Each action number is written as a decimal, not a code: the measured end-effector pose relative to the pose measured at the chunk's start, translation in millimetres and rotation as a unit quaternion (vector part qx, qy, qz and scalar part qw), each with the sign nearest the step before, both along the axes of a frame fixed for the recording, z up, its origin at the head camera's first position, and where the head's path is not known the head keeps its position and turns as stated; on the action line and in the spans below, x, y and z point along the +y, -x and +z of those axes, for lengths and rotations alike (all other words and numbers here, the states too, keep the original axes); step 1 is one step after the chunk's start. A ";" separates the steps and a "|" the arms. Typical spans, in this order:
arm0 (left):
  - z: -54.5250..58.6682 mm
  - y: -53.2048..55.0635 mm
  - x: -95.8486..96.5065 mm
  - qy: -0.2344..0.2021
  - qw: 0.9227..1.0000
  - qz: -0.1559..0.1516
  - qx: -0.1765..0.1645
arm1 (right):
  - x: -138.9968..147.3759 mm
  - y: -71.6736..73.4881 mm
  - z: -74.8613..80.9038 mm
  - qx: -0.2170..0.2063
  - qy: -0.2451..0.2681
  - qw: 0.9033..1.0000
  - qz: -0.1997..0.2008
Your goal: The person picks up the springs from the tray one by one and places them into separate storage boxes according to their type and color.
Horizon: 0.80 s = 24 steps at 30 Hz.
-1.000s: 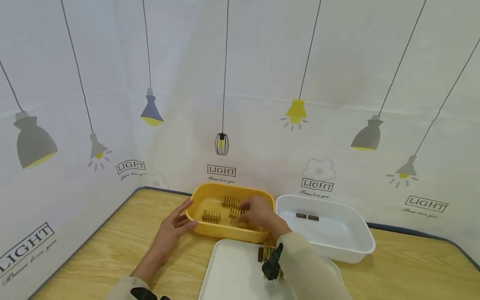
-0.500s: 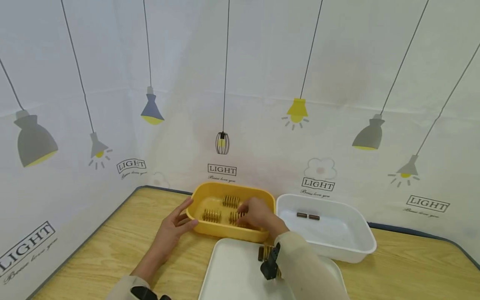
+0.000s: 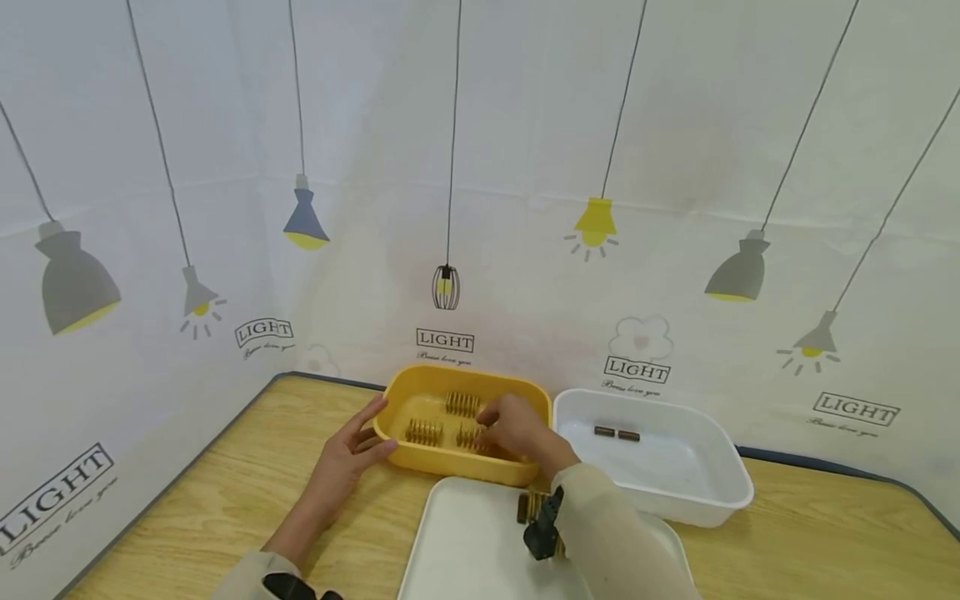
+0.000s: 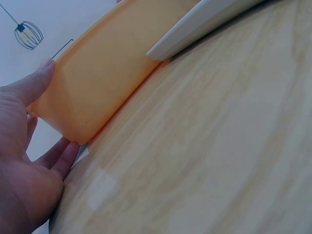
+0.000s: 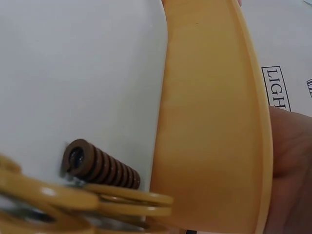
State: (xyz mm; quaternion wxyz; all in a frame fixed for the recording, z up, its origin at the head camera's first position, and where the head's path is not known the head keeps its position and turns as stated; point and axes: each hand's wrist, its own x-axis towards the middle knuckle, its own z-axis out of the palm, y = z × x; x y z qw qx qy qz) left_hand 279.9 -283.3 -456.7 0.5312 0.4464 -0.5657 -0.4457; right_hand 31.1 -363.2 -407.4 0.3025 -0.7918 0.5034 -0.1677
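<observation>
In the head view, the left hand [image 3: 343, 454] holds the left end of the yellow bin [image 3: 453, 458], its thumb at the front rim and fingers toward the back. The left wrist view shows that thumb and fingertips against the bin's outer wall [image 4: 97, 87]. Reaching down into the bin, the right hand [image 3: 517, 427] has its fingertips on the right end of a yellow spring [image 3: 468, 437]. A second yellow spring [image 3: 423, 432] lies to the left, a third spring [image 3: 462, 403] at the back. In the right wrist view, the bin's wall partly hides the right hand [image 5: 292, 165].
A white tray [image 3: 465, 542] lies in front of the bin, bearing a brown spring [image 5: 105, 165] and yellow springs [image 5: 126, 200], partly under the right forearm. The white bin [image 3: 675, 467] stands to the right with two small brown springs [image 3: 617, 434]. A printed curtain hangs behind.
The right hand's fingers have shifted slightly within the yellow bin, and the spring at its fingertips has settled lower, toward the front. The left hand has stayed on the bin's end.
</observation>
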 end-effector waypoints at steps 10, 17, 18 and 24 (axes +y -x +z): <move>0.0 0.1 0.1 -0.010 1.000 0.008 -0.011 | -1.2 3.5 9.9 -0.011 0.017 1.000 0.001; -4.9 -3.0 0.6 -0.013 1.000 0.005 0.000 | -2.9 -0.9 1.3 -0.001 0.028 0.999 0.016; -5.0 -2.7 1.0 -0.012 1.000 0.004 -0.001 | -2.6 -1.0 1.1 -0.003 0.026 1.000 0.016; -3.1 -1.4 -1.4 0.002 1.000 0.006 0.000 | -1.0 -1.2 10.0 -0.018 0.006 1.000 0.006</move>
